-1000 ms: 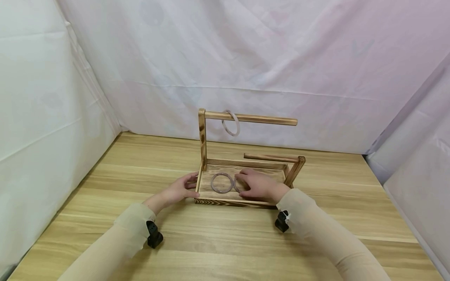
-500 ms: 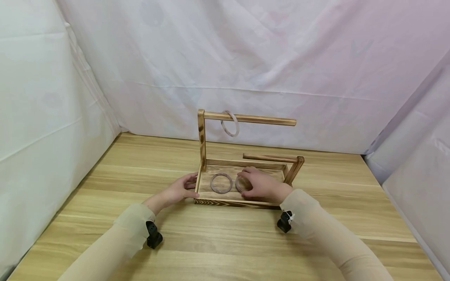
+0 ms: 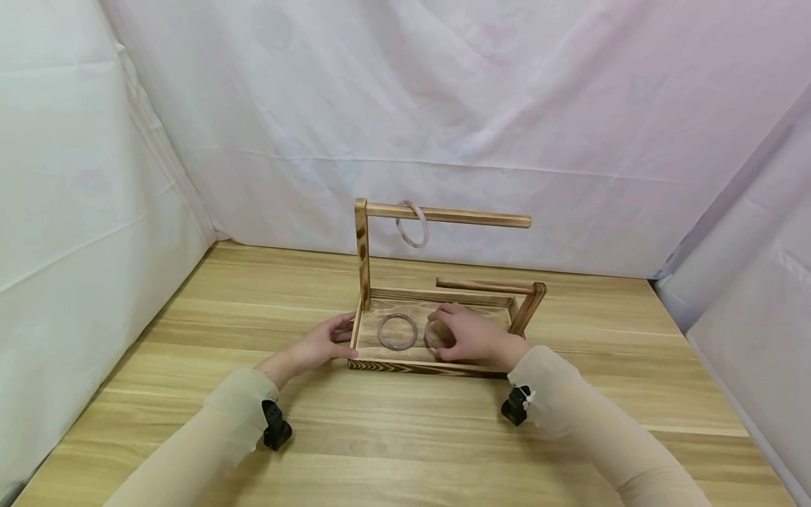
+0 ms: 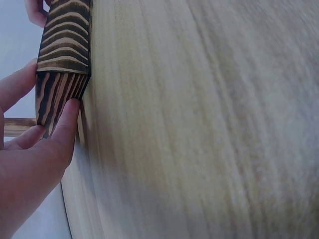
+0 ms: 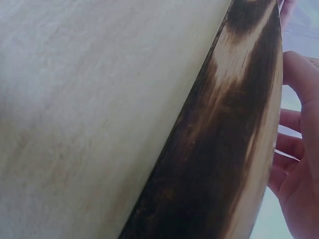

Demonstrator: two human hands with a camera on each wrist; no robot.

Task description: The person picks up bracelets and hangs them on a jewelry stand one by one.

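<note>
A wooden bangle stand (image 3: 405,367) with a shallow tray base stands on the table. My left hand (image 3: 315,347) holds the tray's left end, thumb over the near corner of the rim and fingers against the outer side; the left wrist view shows these fingers on the striped end (image 4: 55,97). Inside the tray, my right hand (image 3: 475,336) has thumb and fingers curled round a pale bangle (image 3: 428,339), partly hidden by the hand. Another bangle (image 3: 397,349) lies flat to its left. A third bangle (image 3: 426,231) hangs from the upper bar (image 3: 481,217).
A lower bar (image 3: 484,286) extends leftward from the slanted right post (image 3: 529,308), behind my right hand. The tall left post (image 3: 362,257) carries the upper bar. Pale cloth (image 3: 443,105) surrounds the wood-grain table (image 3: 393,429). Small black cameras (image 3: 275,424) sit on both wrists.
My right hand has shifted slightly right with its bangle, opening a gap from the bangle lying at the left. My left hand stays at the tray's end.
</note>
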